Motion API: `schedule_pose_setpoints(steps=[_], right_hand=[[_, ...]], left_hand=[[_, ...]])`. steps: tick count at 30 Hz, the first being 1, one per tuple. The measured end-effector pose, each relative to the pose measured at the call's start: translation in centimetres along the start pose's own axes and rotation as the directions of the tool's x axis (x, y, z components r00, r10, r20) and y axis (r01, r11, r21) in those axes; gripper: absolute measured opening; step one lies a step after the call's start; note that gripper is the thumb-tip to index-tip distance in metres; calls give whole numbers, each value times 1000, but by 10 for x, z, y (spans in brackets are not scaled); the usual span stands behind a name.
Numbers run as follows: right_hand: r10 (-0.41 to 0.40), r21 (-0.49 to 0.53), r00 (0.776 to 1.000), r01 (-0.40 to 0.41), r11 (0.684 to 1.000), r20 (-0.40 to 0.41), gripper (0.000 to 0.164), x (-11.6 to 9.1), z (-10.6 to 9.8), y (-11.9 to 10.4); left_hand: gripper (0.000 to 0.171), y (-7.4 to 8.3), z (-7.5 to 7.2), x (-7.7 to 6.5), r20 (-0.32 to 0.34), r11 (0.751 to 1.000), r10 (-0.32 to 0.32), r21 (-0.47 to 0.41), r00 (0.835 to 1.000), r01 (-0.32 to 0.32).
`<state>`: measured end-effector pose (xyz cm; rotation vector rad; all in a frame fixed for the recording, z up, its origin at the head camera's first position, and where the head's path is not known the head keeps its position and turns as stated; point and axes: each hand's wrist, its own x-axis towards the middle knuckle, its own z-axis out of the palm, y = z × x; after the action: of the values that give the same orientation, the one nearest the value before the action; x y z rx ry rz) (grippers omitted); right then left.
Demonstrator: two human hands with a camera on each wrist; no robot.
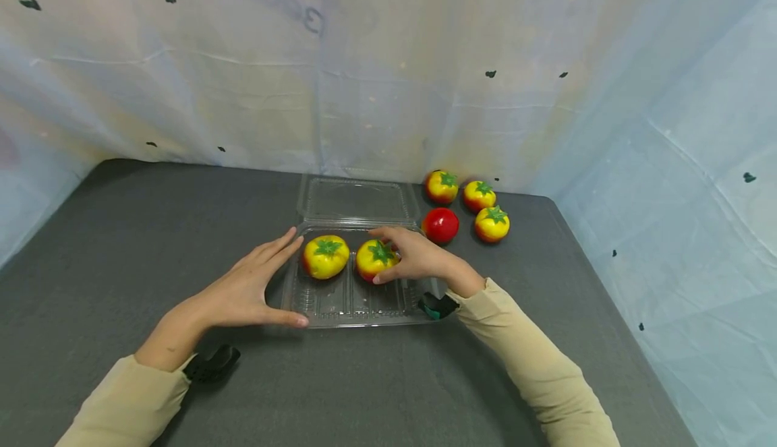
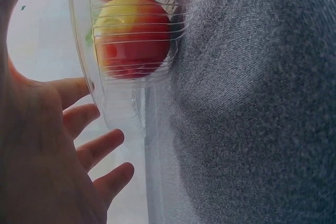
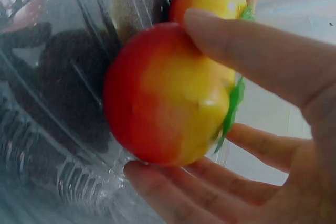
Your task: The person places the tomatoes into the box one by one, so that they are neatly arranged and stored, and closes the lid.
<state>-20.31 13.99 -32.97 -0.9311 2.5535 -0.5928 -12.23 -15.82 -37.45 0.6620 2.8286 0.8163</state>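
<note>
Head view: clear plastic box (image 1: 364,317) sat mid-table, lid (image 1: 358,200) folded back at its 12 o'clock. Two yellow-red fruits with green leaf caps were in the box: left fruit (image 1: 326,257) toward 10 o'clock, right fruit (image 1: 371,260) just past 12, gap between them. Right hand (image 1: 419,255) came in from 3 o'clock, grasping the right fruit with thumb and fingers; couldn't tell if the fruit touched the base. Left hand (image 1: 249,292) was at the box's 9 o'clock, released, fingers straight, thumb spread toward the near corner. Outside the box: red fruit (image 1: 440,225) at 2 o'clock, three more yellow-red fruits (image 1: 479,196) past it, 1 to 2 o'clock. Grey table (image 1: 303,393), pale sheet (image 1: 394,83) hung at 12. Beige sleeves (image 1: 528,359), black strap on each wrist.

Left wrist view: left hand filled 9 o'clock, nothing in its grasp, fingers spread toward 2. Index tip was at the box rim; contact unclear. Left fruit showed through the ridged wall at 12, right fruit partly cut off above it.

Right wrist view: right fruit at centre, thumb pressed on it from 2 o'clock, fingertips under it at 6. Leaf cap faced 3. Left fruit sat behind at 1, ridged box base at 9.
</note>
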Motion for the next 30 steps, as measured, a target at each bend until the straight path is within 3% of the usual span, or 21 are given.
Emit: schedule_pose_setpoints(steps=[8,13,23,30], right_hand=[[-2,138,1000,1,990,6,77,-9,-8,3],[1,208,999,7,978,-36,75,-19,-14,9],[17,212,979,28,977,-205,68,-39,-24,27],[61,229,964,0,974,-258,64,-47,-24,39]], left_hand=[[125,0,0,0,1,1000,4,4,1000,-4],[125,0,0,1,-2,1000,7,1,1000,-7],[124,0,0,-1,-4,1000,15,4,1000,-15],[124,1,0,-1,-4,1000,10,9,1000,-10]])
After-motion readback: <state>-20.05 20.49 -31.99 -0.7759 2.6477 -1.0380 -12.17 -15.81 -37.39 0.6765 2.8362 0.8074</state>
